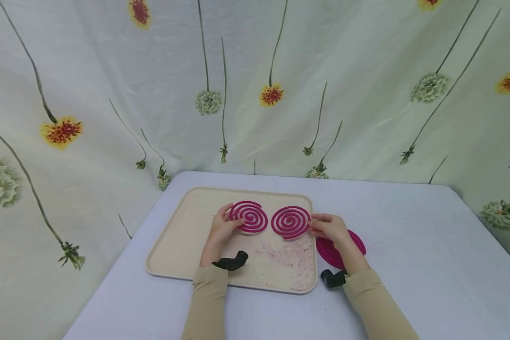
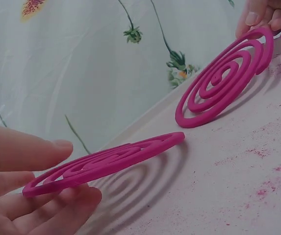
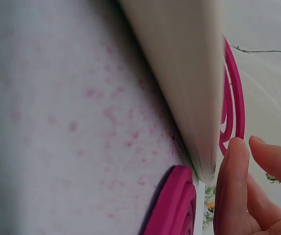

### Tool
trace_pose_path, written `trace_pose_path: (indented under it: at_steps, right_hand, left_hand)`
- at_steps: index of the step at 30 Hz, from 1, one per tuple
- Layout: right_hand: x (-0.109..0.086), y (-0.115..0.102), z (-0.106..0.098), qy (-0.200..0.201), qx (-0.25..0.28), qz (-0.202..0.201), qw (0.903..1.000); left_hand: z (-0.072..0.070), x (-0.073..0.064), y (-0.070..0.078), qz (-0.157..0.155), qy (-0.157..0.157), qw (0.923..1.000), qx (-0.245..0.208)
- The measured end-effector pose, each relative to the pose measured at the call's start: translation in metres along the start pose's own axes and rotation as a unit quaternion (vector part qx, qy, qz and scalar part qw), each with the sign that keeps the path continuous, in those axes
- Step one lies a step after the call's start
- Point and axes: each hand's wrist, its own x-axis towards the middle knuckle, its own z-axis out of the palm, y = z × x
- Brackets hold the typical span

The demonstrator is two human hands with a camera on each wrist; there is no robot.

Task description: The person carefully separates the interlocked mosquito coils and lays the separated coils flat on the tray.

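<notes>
In the head view, two pink mosquito coils are held over the right part of a beige tray. My left hand [image 1: 222,226] pinches one coil [image 1: 250,218] at its left side; the left wrist view shows thumb above and fingers beneath, with the coil's shadow on the tray. My right hand [image 1: 330,228] holds the other coil [image 1: 290,221] by its right edge, near the tray's right rim. That coil leans tilted in the left wrist view. In the right wrist view only part of it [image 3: 239,98] shows behind the tray's side.
The beige tray [image 1: 180,250] lies on a white-covered table [image 1: 408,226], with pink crumbs scattered on its right part. Partly under my right forearm, more pink coil [image 1: 330,252] lies beside the tray's right edge. A flowered cloth [image 1: 255,127] hangs behind the table.
</notes>
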Motion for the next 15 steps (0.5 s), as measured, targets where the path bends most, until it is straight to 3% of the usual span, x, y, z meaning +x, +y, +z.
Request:
trace_pose_path:
  at_steps: [7,15]
  right_hand:
    - [-0.002,-0.001,-0.001,-0.001,0.002,0.002,1.0000]
    - [-0.008,0.001,-0.016,-0.018,-0.019,-0.038,0.9989]
  left_hand:
    - [-0.001,-0.001,0.004,0.028,-0.006,0.9992,0.028]
    - [0.002,-0.005,0.013,0.065,-0.020,0.9974,0.023]
